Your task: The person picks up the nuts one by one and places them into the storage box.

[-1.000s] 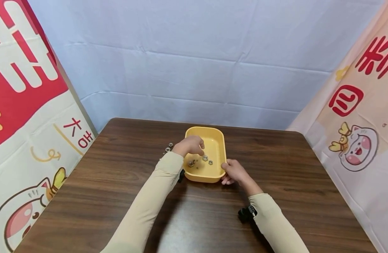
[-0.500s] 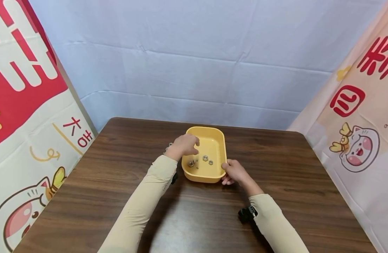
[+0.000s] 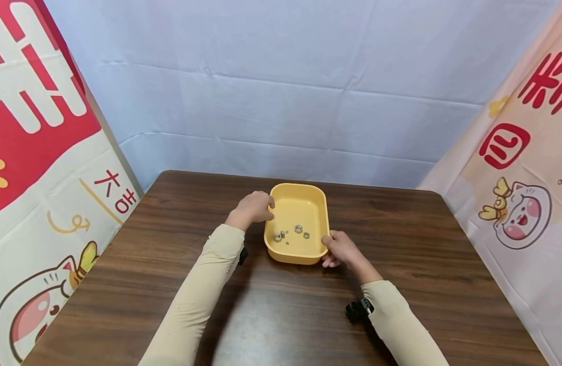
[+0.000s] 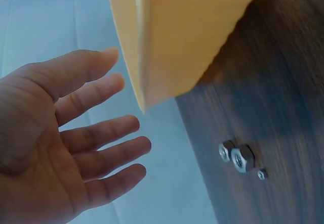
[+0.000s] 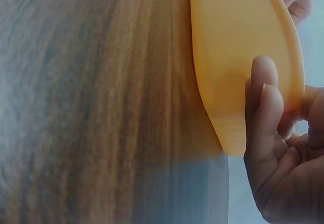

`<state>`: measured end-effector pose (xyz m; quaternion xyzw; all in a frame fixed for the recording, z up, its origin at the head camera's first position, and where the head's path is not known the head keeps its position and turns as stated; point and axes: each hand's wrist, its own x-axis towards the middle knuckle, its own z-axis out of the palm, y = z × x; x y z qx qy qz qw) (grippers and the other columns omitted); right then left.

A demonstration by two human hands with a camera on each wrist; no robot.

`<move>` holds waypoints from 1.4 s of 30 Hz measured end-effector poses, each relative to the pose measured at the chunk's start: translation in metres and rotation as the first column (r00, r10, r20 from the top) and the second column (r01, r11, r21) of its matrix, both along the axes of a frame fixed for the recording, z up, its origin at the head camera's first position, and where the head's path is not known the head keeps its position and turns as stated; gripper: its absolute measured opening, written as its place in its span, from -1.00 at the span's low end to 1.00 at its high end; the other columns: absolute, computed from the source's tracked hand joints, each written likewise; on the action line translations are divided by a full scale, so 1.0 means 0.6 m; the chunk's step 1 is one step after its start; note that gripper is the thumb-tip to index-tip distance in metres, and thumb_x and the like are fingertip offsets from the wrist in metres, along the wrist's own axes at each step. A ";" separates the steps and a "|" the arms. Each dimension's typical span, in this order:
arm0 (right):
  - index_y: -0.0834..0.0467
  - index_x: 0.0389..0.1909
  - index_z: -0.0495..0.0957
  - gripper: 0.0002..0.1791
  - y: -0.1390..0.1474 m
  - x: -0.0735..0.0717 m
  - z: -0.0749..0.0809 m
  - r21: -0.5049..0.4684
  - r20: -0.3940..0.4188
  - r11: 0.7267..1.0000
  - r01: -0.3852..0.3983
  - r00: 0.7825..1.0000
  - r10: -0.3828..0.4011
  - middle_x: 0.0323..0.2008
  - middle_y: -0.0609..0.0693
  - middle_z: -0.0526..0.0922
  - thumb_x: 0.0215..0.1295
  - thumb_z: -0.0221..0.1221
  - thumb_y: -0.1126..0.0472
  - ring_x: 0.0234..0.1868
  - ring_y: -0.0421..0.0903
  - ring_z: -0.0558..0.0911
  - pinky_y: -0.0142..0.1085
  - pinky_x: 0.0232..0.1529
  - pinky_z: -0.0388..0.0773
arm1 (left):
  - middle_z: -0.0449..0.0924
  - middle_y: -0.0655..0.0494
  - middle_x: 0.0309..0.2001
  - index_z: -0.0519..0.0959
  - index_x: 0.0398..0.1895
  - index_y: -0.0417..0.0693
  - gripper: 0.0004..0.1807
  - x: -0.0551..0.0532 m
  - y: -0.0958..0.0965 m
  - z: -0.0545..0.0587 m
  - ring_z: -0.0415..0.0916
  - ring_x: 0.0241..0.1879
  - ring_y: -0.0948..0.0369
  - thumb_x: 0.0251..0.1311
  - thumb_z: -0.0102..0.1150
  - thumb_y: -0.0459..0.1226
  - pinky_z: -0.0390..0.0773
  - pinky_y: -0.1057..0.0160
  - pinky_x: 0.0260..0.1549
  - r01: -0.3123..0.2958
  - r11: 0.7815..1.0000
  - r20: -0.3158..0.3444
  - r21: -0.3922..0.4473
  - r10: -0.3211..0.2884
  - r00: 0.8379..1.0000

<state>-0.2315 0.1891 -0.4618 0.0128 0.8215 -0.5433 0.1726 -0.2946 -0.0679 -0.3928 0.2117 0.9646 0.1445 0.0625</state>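
A yellow plastic tray (image 3: 296, 260) stands on the table, holding several metal hex nuts of different sizes, among them a larger nut (image 3: 298, 229) near its middle. My right hand (image 3: 342, 249) grips the tray's near right side, thumb over the rim and fingers against the outer wall (image 5: 228, 47). At the tray's left rim, my left hand (image 3: 253, 207) hovers with its fingers spread and nothing in them. Below it, the left wrist view shows a large nut (image 4: 243, 158), a smaller nut (image 4: 226, 150) and a tiny nut (image 4: 262, 174) on the table; the head view hides these.
The dark wood-grain table (image 3: 400, 229) ends at a pale blue cloth backdrop (image 3: 281, 101). Printed cloths hang on both sides, with a red-and-white cloth (image 3: 42, 152) on the left and a cartoon cloth (image 3: 519, 213) on the right.
My left hand has moved left, from over the inside of the tray to beside its left rim. It now covers the loose nuts in the head view. The right hand keeps its grip.
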 end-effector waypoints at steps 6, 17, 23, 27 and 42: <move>0.41 -0.18 0.38 -0.74 0.001 0.000 -0.001 0.007 -0.003 1.000 -0.002 1.000 0.002 -0.65 0.17 0.53 0.29 -0.17 0.30 -0.73 -0.06 0.58 -0.32 -0.75 0.49 | 0.56 0.09 -0.28 0.64 -0.19 -0.09 -0.80 -0.003 -0.025 -0.013 0.45 -0.30 0.15 0.10 0.27 -0.25 0.48 0.18 -0.30 -0.036 0.997 0.011 0.075 0.035 0.999; 0.41 -0.20 0.38 -0.75 0.000 0.004 -0.003 0.004 -0.004 1.000 -0.001 1.000 0.001 -0.67 0.15 0.51 0.28 -0.16 0.30 -0.74 -0.07 0.57 -0.32 -0.76 0.49 | 0.55 0.00 -0.05 0.60 -0.05 -0.11 -0.66 -0.003 -0.059 -0.034 0.48 -0.08 0.06 0.08 0.32 -0.24 0.49 0.10 -0.14 -0.108 0.988 0.083 0.115 0.098 0.992; 0.41 -0.19 0.40 -0.73 -0.001 0.005 -0.002 -0.007 -0.019 1.000 -0.008 1.000 0.008 -0.68 0.14 0.51 0.28 -0.16 0.30 -0.75 -0.06 0.57 -0.32 -0.76 0.49 | 0.54 -0.05 -0.04 0.60 -0.05 -0.12 -0.63 -0.007 -0.084 -0.051 0.46 -0.09 0.05 0.03 0.36 -0.26 0.48 0.08 -0.15 -0.137 0.977 0.114 0.163 0.119 0.986; 0.42 -0.20 0.39 -0.73 -0.001 0.004 -0.001 -0.006 -0.022 1.000 -0.012 1.000 0.012 -0.68 0.14 0.52 0.28 -0.16 0.29 -0.74 -0.06 0.58 -0.32 -0.76 0.49 | 0.54 -0.05 -0.05 0.60 -0.04 -0.15 -0.59 -0.010 -0.099 -0.062 0.45 -0.14 0.06 -0.03 0.40 -0.30 0.47 0.11 -0.18 -0.162 0.971 0.137 0.175 0.139 0.981; 0.42 -0.18 0.40 -0.73 0.001 0.003 0.000 -0.005 -0.024 1.000 -0.013 1.000 0.013 -0.67 0.15 0.52 0.28 -0.15 0.29 -0.74 -0.05 0.58 -0.30 -0.75 0.50 | 0.56 -0.05 -0.27 0.59 -0.08 -0.20 -0.51 -0.011 -0.146 -0.101 0.44 -0.29 0.06 -0.20 0.47 -0.40 0.47 0.11 -0.27 -0.278 0.925 0.205 0.260 0.228 0.952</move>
